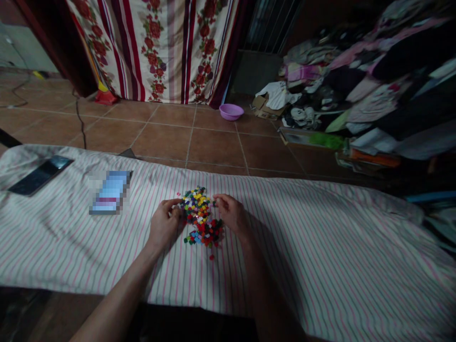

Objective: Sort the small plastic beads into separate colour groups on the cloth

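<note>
A heap of small, bright pieces [197, 206] in many colours lies on a striped cloth [306, 256]; each piece is too small to make out clearly. My left hand [164, 222] is at the heap's left edge, index finger stretched to the pieces and thumb apart from it. On the opposite side, my right hand [232, 213] reaches in with its index finger extended and the other fingers bent. No piece shows clearly held in either hand. Red and dark pieces gather at the near end of the heap, and one red piece [212, 257] lies apart, closer to me.
Left on the cloth are a dark phone [41, 175] and a device with a lit, blurred screen [111, 192]. Beyond the cloth's far edge is a tiled floor [164, 140] with a purple basin [231, 112]. Clothes [377, 90] are piled at the right; a flowered curtain [156, 52] hangs behind.
</note>
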`<state>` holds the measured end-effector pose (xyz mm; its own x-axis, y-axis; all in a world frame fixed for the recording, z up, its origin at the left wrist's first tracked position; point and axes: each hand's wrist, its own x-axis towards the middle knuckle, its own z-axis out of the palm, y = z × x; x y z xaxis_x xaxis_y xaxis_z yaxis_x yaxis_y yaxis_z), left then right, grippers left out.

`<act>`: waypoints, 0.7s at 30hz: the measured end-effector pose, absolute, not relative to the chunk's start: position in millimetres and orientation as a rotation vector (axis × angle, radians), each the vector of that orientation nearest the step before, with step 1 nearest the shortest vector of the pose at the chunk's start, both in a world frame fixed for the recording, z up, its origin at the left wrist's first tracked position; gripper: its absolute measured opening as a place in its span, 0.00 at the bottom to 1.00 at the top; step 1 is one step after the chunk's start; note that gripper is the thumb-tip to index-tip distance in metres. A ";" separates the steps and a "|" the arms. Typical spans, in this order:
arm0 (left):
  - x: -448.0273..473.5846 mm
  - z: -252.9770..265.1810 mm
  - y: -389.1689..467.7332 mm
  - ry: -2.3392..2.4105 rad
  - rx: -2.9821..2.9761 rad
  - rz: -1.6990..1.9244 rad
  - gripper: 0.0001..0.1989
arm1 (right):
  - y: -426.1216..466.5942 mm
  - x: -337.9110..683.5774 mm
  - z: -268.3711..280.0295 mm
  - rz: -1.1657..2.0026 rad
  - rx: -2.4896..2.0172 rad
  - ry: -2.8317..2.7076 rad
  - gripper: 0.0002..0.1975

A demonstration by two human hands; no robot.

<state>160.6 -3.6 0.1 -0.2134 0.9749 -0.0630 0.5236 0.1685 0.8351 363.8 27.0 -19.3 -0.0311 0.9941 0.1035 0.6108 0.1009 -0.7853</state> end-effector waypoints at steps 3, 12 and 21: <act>150.6 -7.5 11.8 1.978 1.513 0.838 0.19 | 36.0 368.2 -28.0 0.608 -1.646 -1.756 0.16; 165.1 -17.5 36.5 1.980 1.743 0.649 0.18 | 56.9 336.6 -43.7 0.371 -1.499 -2.000 0.20; 169.8 -19.3 37.9 1.830 1.854 0.625 0.20 | 51.0 321.6 -26.1 0.537 -1.333 -2.159 0.18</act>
